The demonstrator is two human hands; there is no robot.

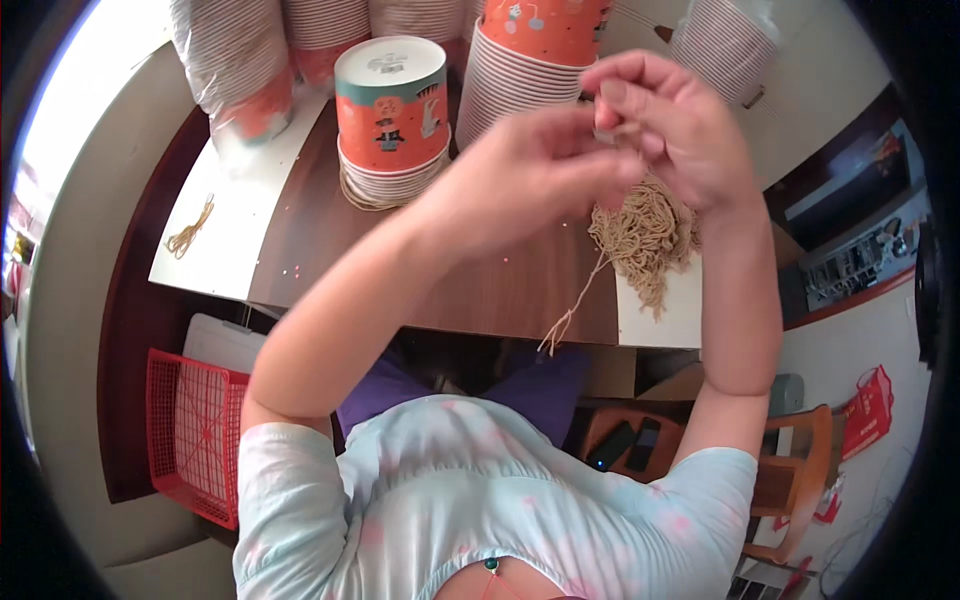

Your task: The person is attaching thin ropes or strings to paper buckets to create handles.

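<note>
Raised over the table, my right hand (680, 125) is closed in a pinch, thumb against curled fingers; whatever is in it is too small to make out. My left hand (545, 165) reaches across to it, smeared by motion, with its fingertips partly hidden. Below my right hand lies a tangled heap of tan cord (645, 240), one strand trailing toward the table's front edge. Behind my hands stands a tall stack of orange paper buckets (500, 90). A shorter upside-down stack of orange and green buckets (392, 125) stands to its left, with tan cord about its base.
Plastic-wrapped bucket stacks (235, 70) line the back left, and another wrapped stack (725, 45) is at the back right. A small cord bundle (190, 230) lies on the table's white left part. A red basket (195, 430) is below left; a wooden chair (800, 480) holding phones is at right.
</note>
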